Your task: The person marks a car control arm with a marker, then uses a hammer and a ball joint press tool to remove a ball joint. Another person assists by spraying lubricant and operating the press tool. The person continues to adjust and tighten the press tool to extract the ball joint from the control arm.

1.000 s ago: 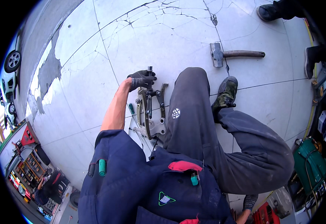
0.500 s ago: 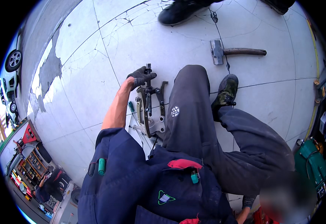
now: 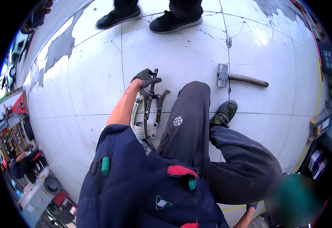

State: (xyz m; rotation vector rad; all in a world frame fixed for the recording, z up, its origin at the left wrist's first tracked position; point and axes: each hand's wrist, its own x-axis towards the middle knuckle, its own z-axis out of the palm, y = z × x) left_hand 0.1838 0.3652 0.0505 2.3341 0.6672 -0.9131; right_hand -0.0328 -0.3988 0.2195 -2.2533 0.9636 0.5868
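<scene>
My gloved left hand grips the upper end of the black centre screw of a puller, just below its socket-like top. The puller's arms stand around a pale cast metal part on the floor, beside my bent leg. My gloved right hand is low at the right, beyond my thigh, with its fingers mostly hidden. A sledgehammer with a wooden handle lies on the cracked tiles beyond my boot.
Another person's dark shoes stand at the top. Dark equipment lines the right edge. At the left are red tool stands, a co-worker, a tyre and parked cars.
The other person's feet have moved from the right to the top middle. My view has shifted, so the floor and hammer appear lower. My left hand still holds the puller.
</scene>
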